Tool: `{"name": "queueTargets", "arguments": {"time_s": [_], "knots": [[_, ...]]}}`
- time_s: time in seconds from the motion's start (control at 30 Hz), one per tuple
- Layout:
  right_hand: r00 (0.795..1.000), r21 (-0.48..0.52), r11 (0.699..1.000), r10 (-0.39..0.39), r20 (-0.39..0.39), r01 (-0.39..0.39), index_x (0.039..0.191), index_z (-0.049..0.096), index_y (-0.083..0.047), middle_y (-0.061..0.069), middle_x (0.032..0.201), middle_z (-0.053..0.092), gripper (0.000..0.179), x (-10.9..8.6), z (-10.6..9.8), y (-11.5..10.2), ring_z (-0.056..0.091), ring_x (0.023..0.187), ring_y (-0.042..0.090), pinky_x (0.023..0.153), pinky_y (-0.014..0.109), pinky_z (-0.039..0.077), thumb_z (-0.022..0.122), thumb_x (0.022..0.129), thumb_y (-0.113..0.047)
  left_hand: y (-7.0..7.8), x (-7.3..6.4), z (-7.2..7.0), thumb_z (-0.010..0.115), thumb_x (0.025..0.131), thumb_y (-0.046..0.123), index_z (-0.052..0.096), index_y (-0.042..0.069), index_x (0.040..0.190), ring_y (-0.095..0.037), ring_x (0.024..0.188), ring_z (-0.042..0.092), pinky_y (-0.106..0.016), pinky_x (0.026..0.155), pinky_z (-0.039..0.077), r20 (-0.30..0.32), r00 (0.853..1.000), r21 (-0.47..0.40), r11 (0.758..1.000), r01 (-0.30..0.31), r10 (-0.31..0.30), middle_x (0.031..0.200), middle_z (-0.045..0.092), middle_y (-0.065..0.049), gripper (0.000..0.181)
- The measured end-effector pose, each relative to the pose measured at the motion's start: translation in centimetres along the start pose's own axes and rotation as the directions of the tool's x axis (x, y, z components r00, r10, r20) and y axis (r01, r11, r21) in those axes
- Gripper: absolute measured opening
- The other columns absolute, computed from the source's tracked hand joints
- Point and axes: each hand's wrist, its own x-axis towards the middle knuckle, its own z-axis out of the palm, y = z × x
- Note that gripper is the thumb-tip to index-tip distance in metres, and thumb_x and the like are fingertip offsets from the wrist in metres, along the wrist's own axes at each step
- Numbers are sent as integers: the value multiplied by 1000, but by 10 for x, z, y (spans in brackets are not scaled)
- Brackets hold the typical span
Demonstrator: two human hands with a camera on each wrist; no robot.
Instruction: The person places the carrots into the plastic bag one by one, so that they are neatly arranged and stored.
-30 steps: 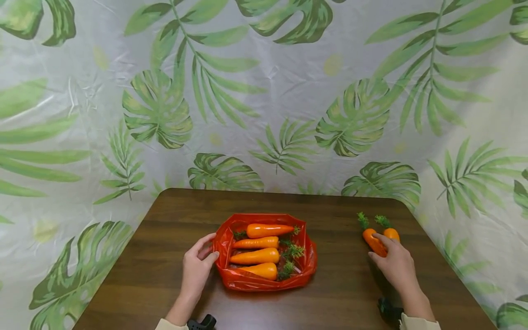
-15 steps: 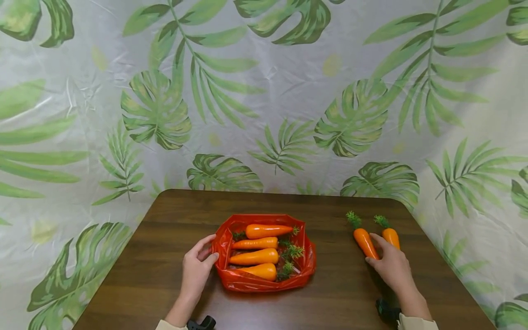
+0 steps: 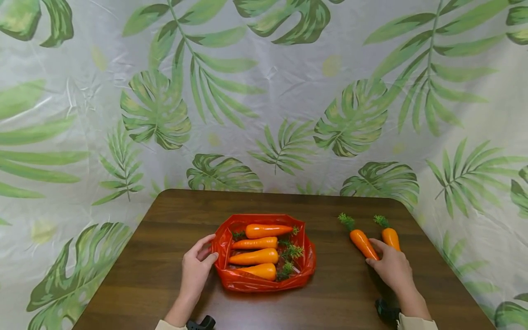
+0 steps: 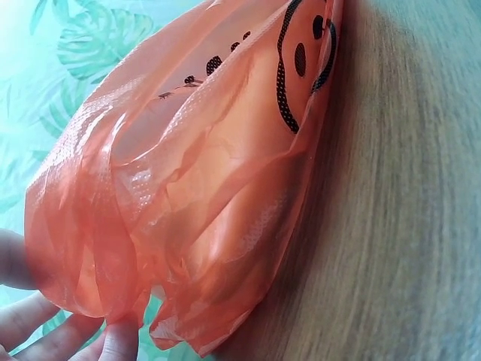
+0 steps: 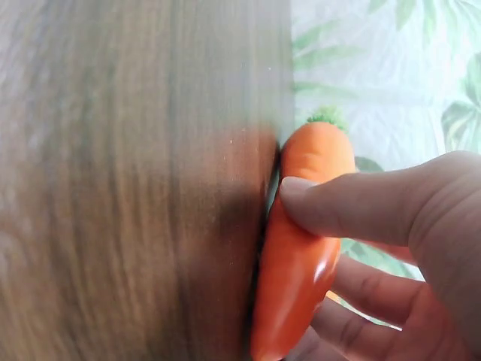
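A red plastic bag [image 3: 264, 287] lies with its mouth spread on the table, several orange carrots [image 3: 256, 256] with green tops inside it. At its left edge my left hand [image 3: 197, 270] pinches the film between thumb and fingers; the left wrist view shows the bag's side wall [image 4: 195, 180] with a black print. On the right, my right hand [image 3: 393, 268] grips a carrot [image 3: 363, 244] with the thumb on one side and the fingers on the other. This carrot's tip points toward the palm and its green top away. Another carrot [image 3: 391, 238] lies just right of it, partly behind the hand.
The dark wooden table [image 3: 173, 215] has rounded far corners. Behind it hangs a pale curtain [image 3: 288, 137] printed with green leaves. A stretch of tabletop separates the bag from the two carrots on the right.
The gripped carrot has shifted left, its green top swinging left away from the other carrot. My right hand has moved slightly left with it. The left hand and bag stay in place.
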Motion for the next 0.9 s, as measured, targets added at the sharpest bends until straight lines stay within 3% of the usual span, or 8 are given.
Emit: {"name": "queueTargets", "arguments": {"time_s": [0.4,0.9], "knots": [[1000,0,1000,18,1,-18,140,59,-11,20,122,68,62,-3,0,-3,57,68,24,47,35,39,81,83,-23,2,0,0,65,88,-10,65,5,131,-38,116,63,-30,85,56,1,1000,-13,1000,0,0,133,62,-19,45],[999,17,1000,-20,-46,21,139,60,-15,13,115,71,60,-3,0,-7,62,75,24,50,35,41,82,83,-21,0,0,0,66,90,-6,64,5,133,-36,118,63,-33,86,56,9,1000,-20,1000,-3,3,136,60,-18,44]]}}
